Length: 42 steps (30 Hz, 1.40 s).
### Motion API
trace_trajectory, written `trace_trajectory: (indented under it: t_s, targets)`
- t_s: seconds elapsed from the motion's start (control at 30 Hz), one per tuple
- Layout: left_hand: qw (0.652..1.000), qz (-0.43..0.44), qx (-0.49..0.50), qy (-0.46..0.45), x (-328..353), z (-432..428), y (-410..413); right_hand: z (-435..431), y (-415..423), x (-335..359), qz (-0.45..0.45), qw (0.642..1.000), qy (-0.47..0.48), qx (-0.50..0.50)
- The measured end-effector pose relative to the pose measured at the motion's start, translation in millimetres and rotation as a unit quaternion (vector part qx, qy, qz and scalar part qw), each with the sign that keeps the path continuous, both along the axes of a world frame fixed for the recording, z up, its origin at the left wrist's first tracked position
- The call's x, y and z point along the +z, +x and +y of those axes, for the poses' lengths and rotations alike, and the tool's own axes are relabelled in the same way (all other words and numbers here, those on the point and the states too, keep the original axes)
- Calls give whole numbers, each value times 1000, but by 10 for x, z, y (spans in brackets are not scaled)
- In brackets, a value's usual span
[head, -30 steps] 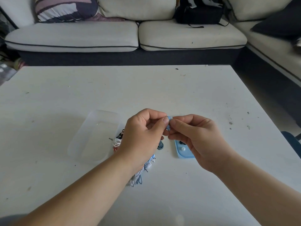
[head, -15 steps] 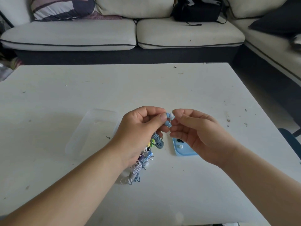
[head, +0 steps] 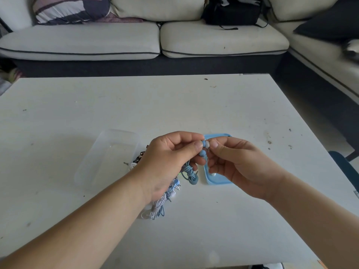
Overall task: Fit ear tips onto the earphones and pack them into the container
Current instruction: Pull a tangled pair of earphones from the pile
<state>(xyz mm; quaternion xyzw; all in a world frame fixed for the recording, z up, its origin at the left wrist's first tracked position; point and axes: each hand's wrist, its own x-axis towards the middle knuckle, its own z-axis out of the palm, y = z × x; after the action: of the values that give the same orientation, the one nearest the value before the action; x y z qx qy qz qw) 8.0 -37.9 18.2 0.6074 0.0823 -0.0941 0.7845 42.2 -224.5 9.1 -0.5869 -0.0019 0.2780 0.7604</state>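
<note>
A: What surrounds the work?

B: One white table [head: 155, 105], with one clear container [head: 108, 156] just left of the hands and one blue tray [head: 217, 180] partly hidden under the right. One tangle of earphones [head: 165, 200] lies half covered by the left wrist, too knotted to count. A sofa [head: 116, 39] and one black bag [head: 231, 10] sit beyond.

A: And the hands?

B: Two, lifted above the table, fingertips meeting. The left hand [head: 171, 162] pinches a blue earphone [head: 203, 152], its coiled cable [head: 189, 171] dangling – the right hand [head: 239, 167] pinches a pale ear tip [head: 207, 145] at the bud's end
</note>
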Motion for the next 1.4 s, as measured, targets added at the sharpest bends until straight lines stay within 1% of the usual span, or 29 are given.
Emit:
trace_trajectory:
  t_s: [0.17, 0.43, 0.57, 0.67, 0.7, 0.73, 0.8, 0.87, 0.93, 1.03, 1.2, 1.3, 1.33, 1.37, 1.4]
  targets:
    - [999, 13, -4, -30, 14, 6, 0, -17, -1, -11, 5, 1000, 8, -1]
    - [999, 16, -26, -24, 15, 42, -1, -37, 24, -26, 3, 1000, -6, -4]
    - [999, 34, -38, -19, 2, 40, 1, -46, 50, -23, -4, 998, -50, -45]
    - [998, 49, -37, -22, -12, 30, -1, -65, 73, -14, -44, 988, -126, -72]
    - [998, 51, -34, -23, -13, 29, 1, -83, 87, -25, -69, 979, -174, -77]
    - [998, 53, -31, -23, -15, 27, 1, -107, 96, -48, -99, 963, -240, -74]
    - [998, 57, -25, -15, -22, 32, 4, -142, 119, -159, -161, 905, -393, -35]
    - [998, 61, -21, -5, -33, 32, 0, -139, 101, -328, -203, 842, -499, 30]
    - [998, 65, -18, -1, -41, 24, -2, -107, 68, -494, -222, 800, -552, 75]
    - [997, 71, -14, -2, -45, 17, -5, -59, 60, -647, -231, 776, -580, 90]
    - [997, 73, -5, -1, -57, 30, -1, -24, 94, -652, -234, 759, -601, 92]
    - [997, 72, 1, 4, -67, 30, 17, -22, 89, -623, -233, 762, -598, 85]
    - [997, 72, 4, 3, -70, 28, 21, -18, 86, -596, -234, 771, -588, 72]
    - [997, 71, 8, 2, -73, 26, 28, -5, 84, -538, -229, 789, -568, 49]
    - [997, 70, 13, 0, -74, 26, 34, 6, 84, -459, -211, 818, -535, 19]
